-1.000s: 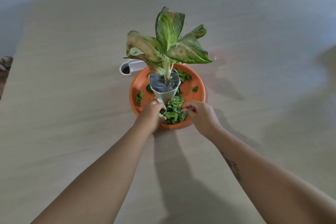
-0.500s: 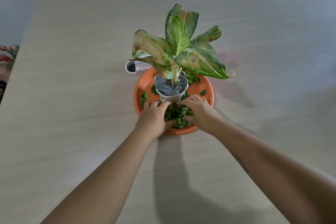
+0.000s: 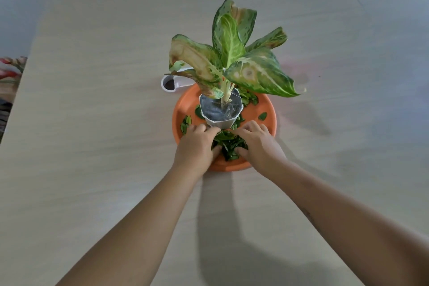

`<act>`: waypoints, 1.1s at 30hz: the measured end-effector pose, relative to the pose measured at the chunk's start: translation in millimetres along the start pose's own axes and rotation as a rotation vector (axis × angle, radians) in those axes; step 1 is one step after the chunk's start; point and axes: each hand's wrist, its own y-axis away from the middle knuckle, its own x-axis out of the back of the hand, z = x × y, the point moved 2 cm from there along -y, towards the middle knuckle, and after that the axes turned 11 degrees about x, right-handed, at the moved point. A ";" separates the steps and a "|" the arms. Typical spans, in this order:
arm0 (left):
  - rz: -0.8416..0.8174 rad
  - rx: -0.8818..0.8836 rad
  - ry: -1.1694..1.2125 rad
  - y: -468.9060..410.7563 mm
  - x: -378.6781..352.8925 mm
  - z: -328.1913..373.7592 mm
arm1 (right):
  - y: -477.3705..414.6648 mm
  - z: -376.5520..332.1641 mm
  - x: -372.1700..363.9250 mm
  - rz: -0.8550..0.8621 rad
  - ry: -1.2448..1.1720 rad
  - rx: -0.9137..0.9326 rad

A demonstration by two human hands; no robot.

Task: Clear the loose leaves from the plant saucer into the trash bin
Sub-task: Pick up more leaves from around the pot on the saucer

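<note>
A round orange saucer (image 3: 253, 112), smooth like plastic, sits on a pale wood-grain table (image 3: 92, 123). At the saucer's centre stands a white faceted pot (image 3: 220, 123) holding a plant (image 3: 260, 74) with broad speckled foliage. The loose leaves (image 3: 228, 146) are piled on the saucer's near side. The left hand (image 3: 195, 146) and right hand (image 3: 260, 146) curl their fingers round this pile.

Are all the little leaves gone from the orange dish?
No, loose leaves lie heaped in the orange saucer between the left hand and the right hand.
</note>
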 end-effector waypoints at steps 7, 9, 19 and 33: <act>-0.026 0.056 0.042 1.0 -7.4 -4.3 | -1.5 -7.6 -5.4 -0.054 0.057 -0.010; -0.063 0.024 0.011 -0.9 -9.9 -3.7 | -2.2 -6.4 -8.0 -0.070 0.040 -0.007; -0.092 0.178 0.446 -11.0 0.9 -7.4 | -6.6 1.1 -4.5 0.216 -0.615 -0.444; -0.275 0.587 1.229 7.8 -3.4 -13.3 | 22.4 -20.3 3.5 0.375 -1.484 -0.660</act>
